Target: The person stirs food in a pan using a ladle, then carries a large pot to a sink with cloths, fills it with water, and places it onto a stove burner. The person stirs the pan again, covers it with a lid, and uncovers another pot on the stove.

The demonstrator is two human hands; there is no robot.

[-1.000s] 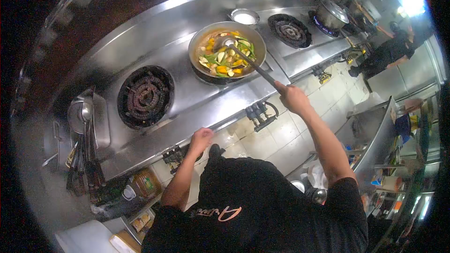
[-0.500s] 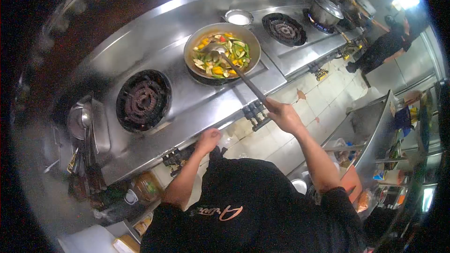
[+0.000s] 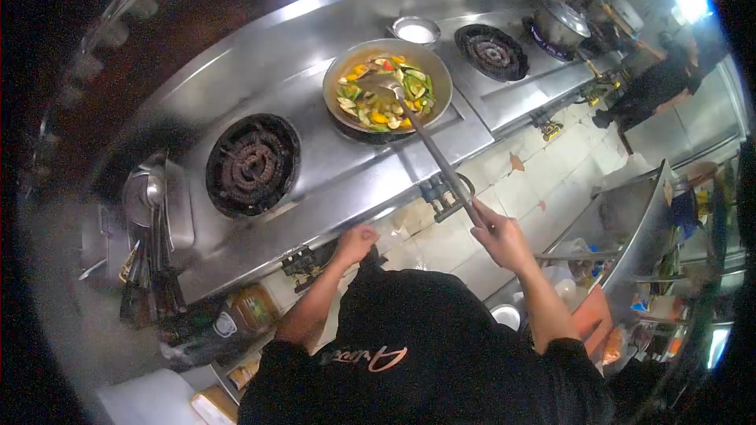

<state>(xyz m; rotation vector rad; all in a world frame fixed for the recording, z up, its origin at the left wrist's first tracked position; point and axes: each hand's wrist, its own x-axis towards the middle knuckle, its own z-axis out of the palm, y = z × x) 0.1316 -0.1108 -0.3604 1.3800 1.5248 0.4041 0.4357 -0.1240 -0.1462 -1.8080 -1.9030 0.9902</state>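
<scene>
In my right hand (image 3: 499, 238) is the long handle of a ladle (image 3: 439, 156), with fingers wrapped round it. The ladle's head rests among cut vegetables (image 3: 383, 93) in a wide, deep pan (image 3: 331, 79). Green, yellow and pale pieces show there, with a bit of red. The pan stands over a burner of the steel stove (image 3: 378, 185). My left hand (image 3: 358, 245) is loosely curled at the stove's front edge, and I see nothing in it. Whether it touches the edge, I cannot tell.
Bare burners (image 3: 253, 165) flank the pan. A small bowl of white contents (image 3: 416, 30) stands behind it. A lidded pot (image 3: 561, 25) sits far right, near another person (image 3: 657, 86). Several utensils (image 3: 153, 244) lie in a tray at left. Gas knobs (image 3: 441, 195) line the front.
My right hand has drawn back toward my body with the ladle, whose head slid toward the near right of the pan. My left hand stays near the stove edge. The view shifted slightly.
</scene>
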